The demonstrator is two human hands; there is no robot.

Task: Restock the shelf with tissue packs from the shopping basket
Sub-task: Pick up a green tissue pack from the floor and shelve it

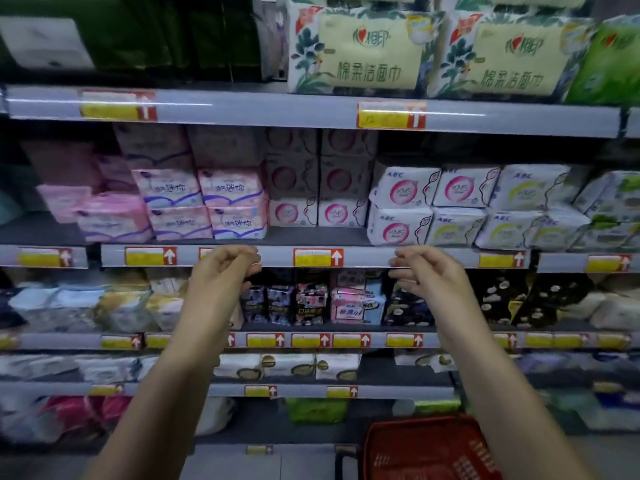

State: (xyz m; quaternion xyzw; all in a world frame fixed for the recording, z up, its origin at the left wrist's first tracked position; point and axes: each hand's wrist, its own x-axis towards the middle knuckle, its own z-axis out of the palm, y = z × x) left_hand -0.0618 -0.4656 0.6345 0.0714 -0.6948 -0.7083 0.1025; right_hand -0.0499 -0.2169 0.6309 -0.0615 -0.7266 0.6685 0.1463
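Seen from the head camera, a person's left hand (pixel 223 271) and right hand (pixel 427 277) hung raised before the grey metal shop shelf (pixel 367 257) with its yellow-and-red price tags, both hands empty, their fingers loosely curled and pinching nothing. Just above and between them, white soft-wrapped tissue packs with a pink ring on the front (pixel 292 213) stood in two columns about three high, set back from the shelf's edge with a bare strip of board in front. They lay flat with printed faces turned out to the aisle. Their fronts looked close to square, and how far they ran back into the shelf was hidden, so their long axis could not be told. Beside them, white packs with pink and green rings (pixel 398 231) lay with their longer side along the shelf edge. The red plastic mesh shopping basket (pixel 381 431) sat low on the floor to the right, well apart from the hands, and no pack could be made out in the part that showed. By that reading the restocking looked well along or between packs, with the bare front strip possibly left to fill.
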